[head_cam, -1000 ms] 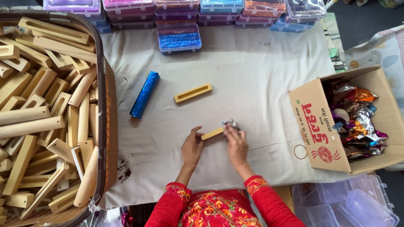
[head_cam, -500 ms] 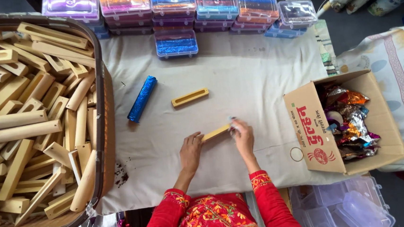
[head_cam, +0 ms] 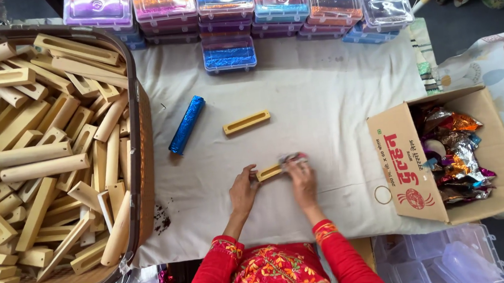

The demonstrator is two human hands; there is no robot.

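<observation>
While foil-filled carton [head_cam: 404, 160] gapes, hands [head_cam: 273, 184] grip wooden block [head_cam: 269, 172].

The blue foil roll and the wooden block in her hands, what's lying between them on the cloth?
Only bare cloth lies between the blue foil roll and the held wooden block, seen in the head view.

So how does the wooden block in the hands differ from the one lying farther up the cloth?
The held wooden block is gripped by the left hand and right hand, with crinkled foil at its right end. The loose wooden block lies bare and untouched. Both are pale, slotted and tilted alike.
</observation>
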